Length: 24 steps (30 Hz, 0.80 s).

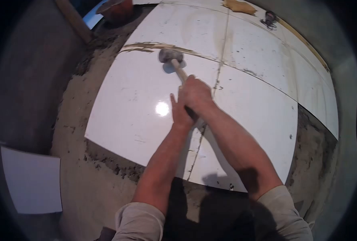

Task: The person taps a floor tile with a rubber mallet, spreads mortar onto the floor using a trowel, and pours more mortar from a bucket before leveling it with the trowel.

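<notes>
My right hand (197,94) is wrapped round the wooden handle of a rubber mallet (170,56). The mallet's grey head hangs just over a large white tile (126,96), near its far edge, with a shadow beneath it. Below and partly behind my right hand is my left hand (181,112), one finger stretched out to the left over the tile. Its other fingers are mostly hidden by my right hand. Wet brown mortar smears (146,47) mark the joint beyond the mallet head.
More white tiles (255,88) lie right and beyond. Rough mortar (118,160) borders them, with a loose white tile (34,180) at lower left. Toward the back are a reddish bucket (120,11), a yellowish sponge-like piece (239,6) and a dark corded tool (270,18).
</notes>
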Motion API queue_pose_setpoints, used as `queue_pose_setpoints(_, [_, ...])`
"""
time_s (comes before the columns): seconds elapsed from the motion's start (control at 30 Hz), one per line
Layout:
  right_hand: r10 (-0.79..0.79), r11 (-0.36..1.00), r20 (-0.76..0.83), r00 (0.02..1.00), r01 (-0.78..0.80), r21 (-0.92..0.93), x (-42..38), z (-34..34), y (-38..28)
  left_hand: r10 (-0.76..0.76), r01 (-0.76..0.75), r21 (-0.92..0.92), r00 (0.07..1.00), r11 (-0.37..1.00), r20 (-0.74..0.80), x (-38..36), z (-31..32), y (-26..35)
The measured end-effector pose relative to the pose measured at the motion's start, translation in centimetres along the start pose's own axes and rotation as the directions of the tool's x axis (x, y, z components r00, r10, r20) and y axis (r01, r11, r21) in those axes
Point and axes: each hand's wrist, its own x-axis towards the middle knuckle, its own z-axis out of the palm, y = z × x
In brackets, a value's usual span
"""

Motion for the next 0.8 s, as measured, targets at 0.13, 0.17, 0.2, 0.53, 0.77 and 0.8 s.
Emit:
queue_pose_setpoints(0.13, [0.011, 0.998, 0.014, 1.000, -0.012, 0.066, -1.7, 0.1, 1.0, -0.039, 0.028, 0.233, 0.998, 0.972, 0.043, 0.1, -1.5, 1.4])
queue_pose_setpoints(0.17, [0.011, 0.995, 0.021, 1.000, -0.013, 0.100, -2.2, 0.0, 1.4, -0.033, 0.021, 0.231, 0.998, 0.973, 0.048, 0.0, -1.2, 0.9])
queue_pose_setpoints(0.2, [0.002, 0.993, 0.015, 1.000, -0.004, 0.120, -2.9, -0.2, 1.7, -0.017, -0.003, 0.321, 0.998, 0.947, 0.060, 0.2, -1.5, 1.0])
queue_pose_setpoints(0.53, [-0.066, 0.992, -0.018, 0.998, 0.068, 0.108, -8.1, -2.2, 9.4, 0.030, -0.018, 0.426, 0.999, 0.905, -0.022, 0.4, -0.8, 1.7])
queue_pose_setpoints(0.77, [-0.005, 0.961, -0.004, 1.000, 0.006, 0.278, -15.6, -2.8, 17.7, -0.067, 0.021, 0.425, 0.994, 0.905, 0.092, 1.0, -1.5, 2.8])
queue_pose_setpoints(0.8, [0.009, 0.962, -0.011, 1.000, -0.006, 0.274, -16.6, -2.9, 19.3, -0.144, 0.065, 0.417, 0.977, 0.907, 0.159, 1.3, -1.8, 3.6])
